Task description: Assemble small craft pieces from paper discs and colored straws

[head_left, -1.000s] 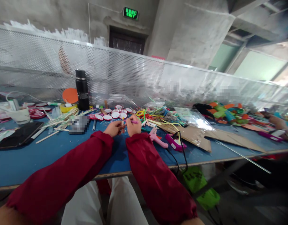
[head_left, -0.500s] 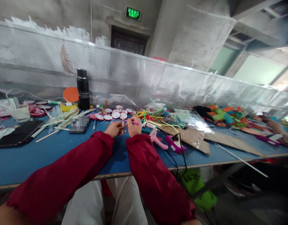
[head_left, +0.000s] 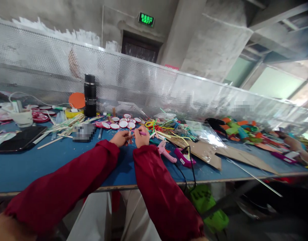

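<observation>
My left hand (head_left: pixel 121 138) is closed on a small pale stick (head_left: pixel 130 131), held upright above the blue table (head_left: pixel 76 167). A slim purple pen (head_left: pixel 143 133) sits in the pinched fingers of my right hand (head_left: pixel 142 138). Its tip points left toward the stick; whether the two touch is too small to tell. Several round white discs with red rims (head_left: pixel 123 124) lie just beyond my hands. To the right of my right wrist rests a pink glue gun (head_left: pixel 166 151).
A black bottle (head_left: pixel 90 95) stands behind wooden sticks (head_left: pixel 66 124) at left, near a black phone (head_left: pixel 20 139). Coloured pipe cleaners (head_left: pixel 166 125), a purple object (head_left: pixel 184 158) with a black cord, and cardboard (head_left: pixel 204 152) lie right. A perforated metal screen (head_left: pixel 144 80) runs behind. Another person's arm (head_left: pixel 294 145) shows far right.
The view has shifted slightly. My hands stay close together with the stick and the pen, and my left fingers seem to have turned the stick a little.
</observation>
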`<state>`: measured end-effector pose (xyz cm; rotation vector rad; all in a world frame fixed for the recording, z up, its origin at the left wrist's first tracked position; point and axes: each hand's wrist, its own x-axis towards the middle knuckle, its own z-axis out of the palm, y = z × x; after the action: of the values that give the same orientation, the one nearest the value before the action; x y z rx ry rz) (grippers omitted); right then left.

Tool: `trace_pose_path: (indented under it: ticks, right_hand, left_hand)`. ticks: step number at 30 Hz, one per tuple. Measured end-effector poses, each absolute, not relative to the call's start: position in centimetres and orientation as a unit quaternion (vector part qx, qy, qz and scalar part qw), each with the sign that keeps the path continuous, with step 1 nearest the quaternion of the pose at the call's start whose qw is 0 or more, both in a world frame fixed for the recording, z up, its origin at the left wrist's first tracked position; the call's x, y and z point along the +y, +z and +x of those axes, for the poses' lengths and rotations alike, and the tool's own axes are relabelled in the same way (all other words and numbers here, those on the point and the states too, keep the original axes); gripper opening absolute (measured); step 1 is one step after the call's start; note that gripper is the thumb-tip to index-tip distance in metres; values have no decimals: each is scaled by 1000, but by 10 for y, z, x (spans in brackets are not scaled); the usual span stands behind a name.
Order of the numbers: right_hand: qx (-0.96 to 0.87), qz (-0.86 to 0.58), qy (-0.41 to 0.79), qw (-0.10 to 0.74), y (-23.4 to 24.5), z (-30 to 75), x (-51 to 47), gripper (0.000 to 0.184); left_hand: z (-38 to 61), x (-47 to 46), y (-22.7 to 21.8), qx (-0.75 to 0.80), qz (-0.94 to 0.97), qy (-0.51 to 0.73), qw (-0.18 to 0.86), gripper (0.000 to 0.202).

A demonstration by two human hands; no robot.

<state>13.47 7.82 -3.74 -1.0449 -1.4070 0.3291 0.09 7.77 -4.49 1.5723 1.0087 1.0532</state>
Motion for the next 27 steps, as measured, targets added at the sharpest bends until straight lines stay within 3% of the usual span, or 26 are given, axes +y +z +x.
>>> trace_pose_path:
  ticks: [18,27]
  right_hand:
    - [-607,-473,106,630,-31,136,73,19]
    - [-620,-446,133,632,-34,134,75,18]
  left_hand:
    - [0,78,-43,421,646,439,462,39]
    - [1,78,-45,397,663,438,460,46]
